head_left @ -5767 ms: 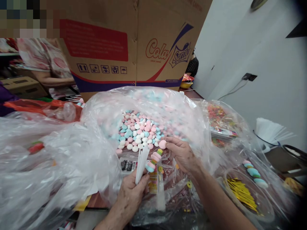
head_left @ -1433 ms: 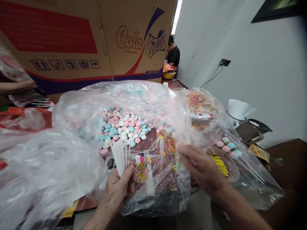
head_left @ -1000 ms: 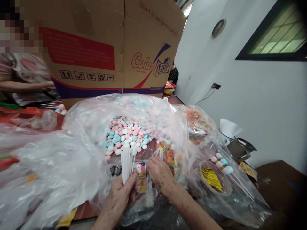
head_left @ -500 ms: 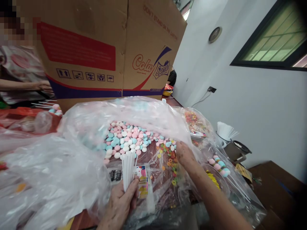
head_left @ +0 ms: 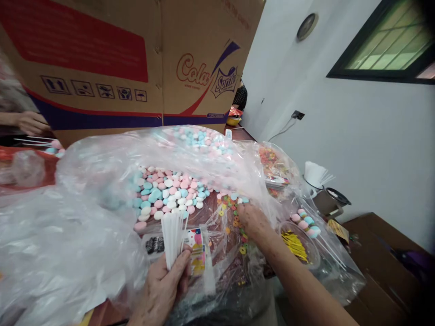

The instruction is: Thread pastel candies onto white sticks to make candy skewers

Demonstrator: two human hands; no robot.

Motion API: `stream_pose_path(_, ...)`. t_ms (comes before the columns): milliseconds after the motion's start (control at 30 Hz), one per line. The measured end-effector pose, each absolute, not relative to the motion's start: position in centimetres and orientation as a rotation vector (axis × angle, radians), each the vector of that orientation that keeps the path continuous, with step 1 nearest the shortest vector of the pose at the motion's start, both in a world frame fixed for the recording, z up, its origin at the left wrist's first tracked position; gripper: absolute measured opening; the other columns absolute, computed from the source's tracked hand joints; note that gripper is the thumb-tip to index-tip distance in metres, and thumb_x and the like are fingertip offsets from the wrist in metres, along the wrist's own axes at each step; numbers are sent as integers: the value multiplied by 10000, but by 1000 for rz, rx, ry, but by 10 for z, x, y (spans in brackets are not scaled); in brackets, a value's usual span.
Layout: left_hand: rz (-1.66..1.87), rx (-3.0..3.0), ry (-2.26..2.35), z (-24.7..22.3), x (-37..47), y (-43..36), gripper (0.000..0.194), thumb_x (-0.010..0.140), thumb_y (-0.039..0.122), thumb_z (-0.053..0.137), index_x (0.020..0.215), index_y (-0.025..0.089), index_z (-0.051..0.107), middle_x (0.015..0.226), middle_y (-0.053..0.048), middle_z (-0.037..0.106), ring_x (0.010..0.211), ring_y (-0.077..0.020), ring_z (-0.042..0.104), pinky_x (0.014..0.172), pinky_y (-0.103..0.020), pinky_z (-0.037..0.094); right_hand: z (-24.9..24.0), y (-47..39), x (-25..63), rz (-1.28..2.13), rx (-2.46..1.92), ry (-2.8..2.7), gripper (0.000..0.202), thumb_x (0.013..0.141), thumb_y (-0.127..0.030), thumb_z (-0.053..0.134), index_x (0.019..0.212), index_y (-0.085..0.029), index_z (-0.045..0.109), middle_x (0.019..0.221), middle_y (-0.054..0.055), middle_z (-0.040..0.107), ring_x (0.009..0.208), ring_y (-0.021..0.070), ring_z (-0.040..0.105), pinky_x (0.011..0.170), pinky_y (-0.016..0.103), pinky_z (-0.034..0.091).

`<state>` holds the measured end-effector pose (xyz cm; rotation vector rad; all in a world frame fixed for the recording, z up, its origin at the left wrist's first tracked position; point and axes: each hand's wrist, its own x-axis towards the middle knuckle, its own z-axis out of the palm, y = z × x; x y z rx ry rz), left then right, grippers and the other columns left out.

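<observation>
My left hand (head_left: 163,287) is closed around a bundle of white sticks (head_left: 172,237), which stand upright out of the fist. Over small colourful ring candies (head_left: 242,228) lies my right hand (head_left: 253,221), back upward; its fingertips are hidden, so I cannot tell whether they hold a ring. Pink, white and blue marshmallow discs (head_left: 173,192) spill from a large clear plastic bag (head_left: 112,149) just beyond both hands. Behind the sticks are a printed card packet (head_left: 198,253) and a small pack with a black pattern (head_left: 154,244).
A large cardboard box (head_left: 152,104) blocks the far side. At right are a round tub of yellow strips (head_left: 294,246), marshmallow sticks (head_left: 306,222) and a dark mug (head_left: 329,199). Crumpled plastic (head_left: 68,249) covers the left. Another person's hand (head_left: 32,123) shows at far left.
The view has shifted, so the box and candies sit further left and higher. My right hand has moved slightly left over the rings, uncovering the yellow strips. The left still grips the sticks.
</observation>
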<state>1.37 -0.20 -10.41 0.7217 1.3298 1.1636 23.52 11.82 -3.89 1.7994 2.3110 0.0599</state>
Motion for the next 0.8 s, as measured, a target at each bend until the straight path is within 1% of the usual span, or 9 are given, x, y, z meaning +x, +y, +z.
stream_pose_path(67, 1137, 747, 1339, -101, 13, -2, 589, 695, 733, 683, 643, 151, 612, 363, 20, 500, 324, -85, 391, 351, -170, 266, -36, 124, 228, -25, 1785, 2380, 290, 928, -52, 447, 1144, -145, 617, 1049, 122, 685, 924, 234, 642, 766, 281, 466)
stream_pose_path(167, 1162, 741, 1339, -96, 13, -3, 567, 705, 714, 692, 676, 151, 630, 354, 30, 489, 329, -83, 378, 359, -167, 262, -28, 126, 230, -102, 1776, 2439, 258, 955, -108, 452, 1162, -169, 593, 1121, 90, 665, 982, 201, 610, 829, 258, 454)
stream_pose_path(233, 1163, 732, 1333, -93, 13, -4, 577, 695, 724, 695, 690, 149, 636, 356, 33, 490, 327, -80, 373, 359, -165, 255, -23, 120, 241, -121, 1766, 2424, 231, 935, -117, 484, 1134, -147, 598, 1135, 115, 653, 999, 217, 599, 848, 280, 454)
stream_pose_path(300, 1127, 735, 1342, -92, 13, -4, 590, 697, 733, 686, 662, 148, 624, 360, 26, 496, 329, -78, 379, 367, -165, 254, -22, 110, 254, -138, 1729, 2391, 225, 878, -115, 567, 1097, -120, 617, 1132, 150, 650, 1015, 254, 598, 860, 313, 459)
stream_pose_path(400, 1053, 756, 1355, -93, 10, -4, 604, 694, 747, 674, 619, 152, 608, 370, 12, 511, 341, -86, 399, 377, -175, 267, -25, 98, 267, -147, 1666, 2362, 311, 797, -79, 656, 1108, -96, 639, 1181, 197, 636, 1079, 318, 589, 890, 361, 460)
stream_pose_path(500, 1036, 778, 1337, -93, 7, -4, 590, 700, 740, 671, 614, 160, 606, 382, 9, 517, 358, -97, 415, 383, -184, 285, -31, 99, 268, -143, 1645, 2381, 329, 823, -13, 576, 1125, -121, 649, 1243, 191, 617, 1113, 312, 586, 906, 360, 454)
stream_pose_path(600, 1041, 785, 1335, -92, 7, -3, 580, 696, 733, 682, 626, 162, 610, 388, 10, 522, 365, -104, 428, 389, -188, 298, -32, 109, 259, -151, 1659, 2429, 323, 856, 15, 480, 1083, -135, 653, 1147, 155, 657, 1023, 263, 614, 870, 325, 463)
stream_pose_path(700, 1036, 771, 1352, -92, 7, -2, 590, 690, 742, 682, 605, 164, 598, 382, 11, 515, 352, -104, 421, 380, -189, 290, -26, 116, 255, -185, 1659, 2567, 295, 923, -45, 439, 1115, -175, 621, 1092, 96, 664, 988, 214, 599, 867, 290, 458)
stream_pose_path(800, 1048, 764, 1342, -94, 7, -2, 578, 689, 736, 690, 622, 169, 597, 379, 15, 512, 352, -111, 426, 373, -193, 298, -20, 110, 262, -248, 1619, 2627, 192, 916, -77, 470, 977, -171, 625, 987, 76, 662, 881, 205, 602, 788, 288, 467)
